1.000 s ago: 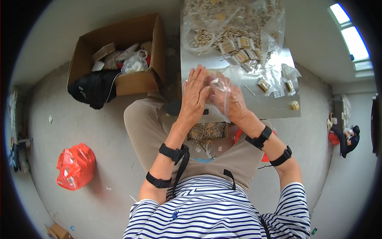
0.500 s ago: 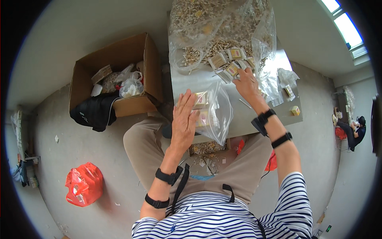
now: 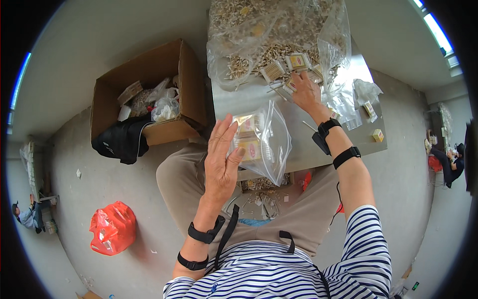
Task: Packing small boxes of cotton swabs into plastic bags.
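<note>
The left hand (image 3: 221,159) holds a clear plastic bag (image 3: 264,142) up in front of the person, just above the near edge of the grey table (image 3: 249,99). The grip is partly closed: the fingers lie flat against one side of the bag and the thumb presses on it. Inside the bag are two small yellow boxes (image 3: 249,137), one above the other.

The right hand (image 3: 304,92) reaches far out over the table. Its fingers are curled down onto small boxes (image 3: 291,65) that lie at the edge of a big pile of little wooden sticks (image 3: 264,55). You cannot tell if the grip has closed on a box or only touches them. The pile sits in a large clear plastic sheet (image 3: 328,35) that stands up around it.

More small clear bags (image 3: 366,92) lie on the right side of the table, and one small yellow box (image 3: 378,135) sits alone near the right edge.

On the floor to the left is an open cardboard box (image 3: 144,89) with bags and scraps in it. A black cloth (image 3: 119,142) hangs over its front. A red plastic bag (image 3: 112,226) lies on the floor, well apart from the box.
</note>
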